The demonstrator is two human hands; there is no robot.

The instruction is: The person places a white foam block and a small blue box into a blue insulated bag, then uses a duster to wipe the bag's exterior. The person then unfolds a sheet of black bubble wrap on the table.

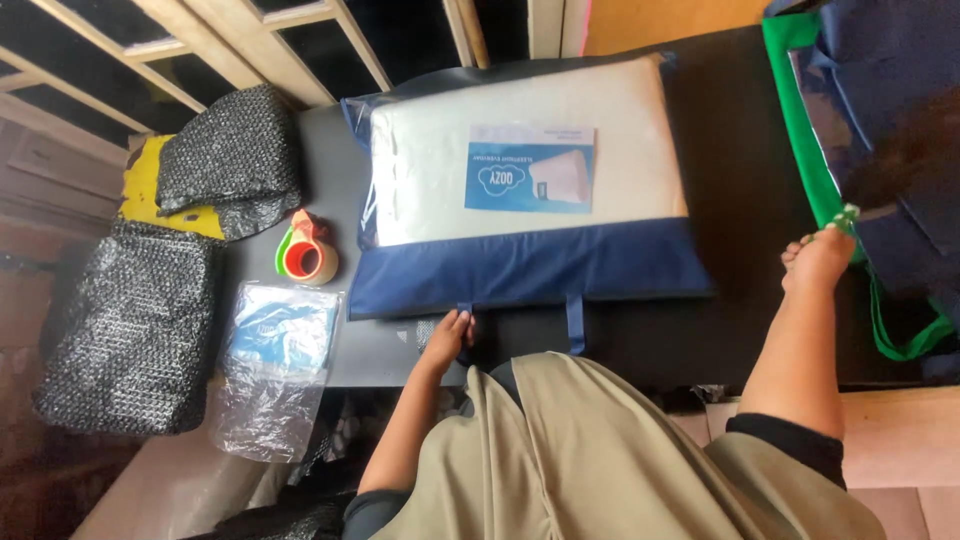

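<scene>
With the left hand [447, 338] pinched on the pillow bag's handle strap [464, 318] and the right hand [818, 260] closed on the green bag strap [848, 217], the bagged pillow [525, 180] could be dragged off the table [330, 180].

One head-worn camera looks steeply down from close above the table [330, 170], over the wearer's own torso. The near edge sits at the bottom, window bars far.

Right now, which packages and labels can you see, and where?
Pillow bag: centre, white, clear front, navy trim; left hand at its strap.
Label: blue-white rectangle on it.
Plastic packet: left, clear.
Green bag: right, by right hand.
</scene>
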